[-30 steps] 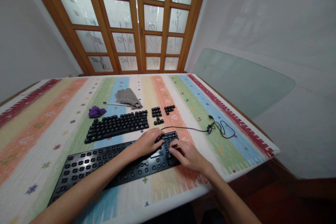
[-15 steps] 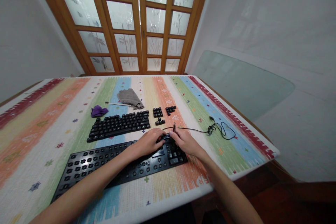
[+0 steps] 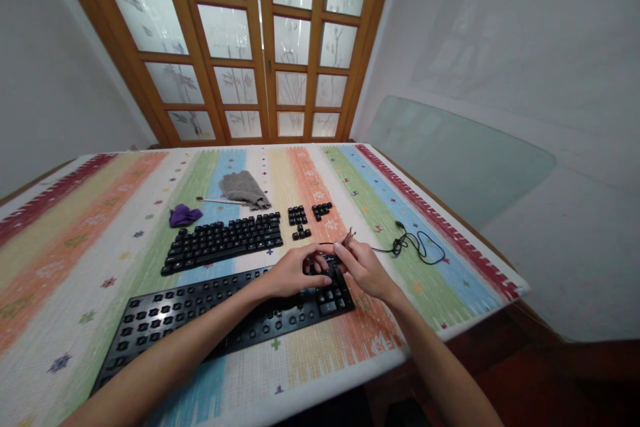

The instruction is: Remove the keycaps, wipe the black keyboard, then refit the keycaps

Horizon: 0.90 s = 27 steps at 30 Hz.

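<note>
A black keyboard lies slanted across the table edge nearest me, most of its keycaps off and the switch posts bare. Keycaps still sit on its number pad at the right end. Over that end arches my left hand, thumb and curled fingers apart, with nothing visible between them. My right hand is closed beside it, just above the number pad's far right corner. From its pinch sticks up the thin tip of a small tool; the rest is hidden by the fingers.
Loose black keycaps lie in keyboard order beyond the keyboard, with smaller groups to their right. A purple cloth, a grey cloth and a thin brush lie behind. The cable is coiled at right.
My right hand has moved slightly right and tilted the small tool, which stood upright before. My left hand has spread its thumb from its fingers and shifted towards the number pad.
</note>
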### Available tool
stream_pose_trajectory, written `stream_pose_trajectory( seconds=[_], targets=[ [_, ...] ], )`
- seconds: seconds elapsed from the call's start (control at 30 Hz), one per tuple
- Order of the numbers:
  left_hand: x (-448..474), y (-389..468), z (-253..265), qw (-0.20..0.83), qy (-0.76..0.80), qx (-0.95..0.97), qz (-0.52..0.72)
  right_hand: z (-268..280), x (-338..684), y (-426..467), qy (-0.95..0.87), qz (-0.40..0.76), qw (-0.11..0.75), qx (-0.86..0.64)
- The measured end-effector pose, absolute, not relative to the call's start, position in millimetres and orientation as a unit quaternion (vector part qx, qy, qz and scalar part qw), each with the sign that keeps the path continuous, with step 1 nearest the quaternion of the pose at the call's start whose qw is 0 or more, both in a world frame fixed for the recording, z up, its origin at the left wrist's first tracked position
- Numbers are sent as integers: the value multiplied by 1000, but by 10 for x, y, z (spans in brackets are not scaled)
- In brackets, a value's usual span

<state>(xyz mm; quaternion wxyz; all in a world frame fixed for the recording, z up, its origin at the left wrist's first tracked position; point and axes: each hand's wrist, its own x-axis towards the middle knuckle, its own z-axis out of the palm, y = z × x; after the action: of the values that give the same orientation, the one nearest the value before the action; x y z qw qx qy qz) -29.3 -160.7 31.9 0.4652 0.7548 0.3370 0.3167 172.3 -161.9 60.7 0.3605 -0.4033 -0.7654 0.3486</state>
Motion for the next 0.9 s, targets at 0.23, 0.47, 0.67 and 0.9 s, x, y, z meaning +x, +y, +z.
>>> stream_pose_trajectory(
  seconds=[0.23, 0.47, 0.67, 0.9],
  targets=[
    [-265, -1550, 353, 420, 371, 756, 338, 598, 1779, -1626, -761, 333, 378, -409],
    [-235, -1421, 435, 333, 371, 807, 316, 562, 1797, -1602, -745, 304, 405, -433],
    [-187, -1254, 484, 322, 357, 816, 320, 487, 1861, -1548, -696, 307, 457, -462],
    [-123, -854, 409, 233, 404, 819, 334, 350, 1959, -1517, -640, 351, 487, -479]
  ],
)
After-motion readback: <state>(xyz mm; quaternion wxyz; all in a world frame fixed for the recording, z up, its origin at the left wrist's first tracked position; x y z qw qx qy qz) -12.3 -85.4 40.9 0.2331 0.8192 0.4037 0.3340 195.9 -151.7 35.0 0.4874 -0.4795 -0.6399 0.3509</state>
